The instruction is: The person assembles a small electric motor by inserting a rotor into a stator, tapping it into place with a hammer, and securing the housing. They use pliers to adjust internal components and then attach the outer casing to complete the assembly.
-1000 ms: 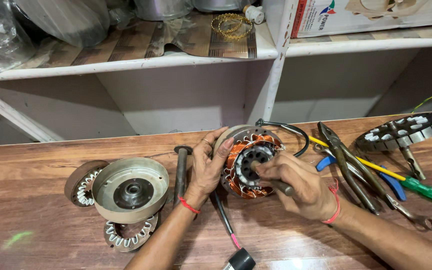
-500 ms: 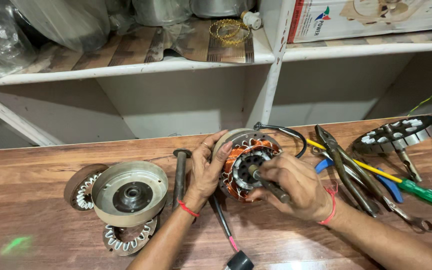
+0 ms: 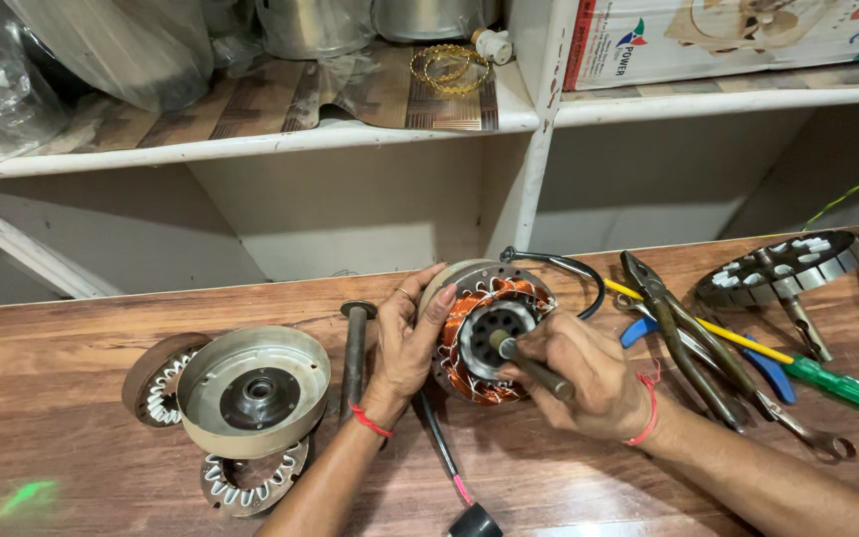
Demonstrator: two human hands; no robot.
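At the far left of the wooden surface (image 3: 72,318) sit a round metal motor cover (image 3: 254,390) and two toothed winding rings, with a steel bolt (image 3: 354,343) standing just beside them. The left hand (image 3: 412,333) is open and pressed flat against the 9 o'clock side of the copper-wound stator (image 3: 489,333), propping it upright on edge at the middle of the surface. The right hand (image 3: 584,383) is closed around a metal rod (image 3: 534,368) whose long axis runs from about 4 o'clock up to 10 o'clock, its tip touching the stator's central hub. The right hand lies at the stator's 4 o'clock, nearer the hub than the left. Pliers (image 3: 678,338) and a green-handled screwdriver (image 3: 827,383) lie further right.
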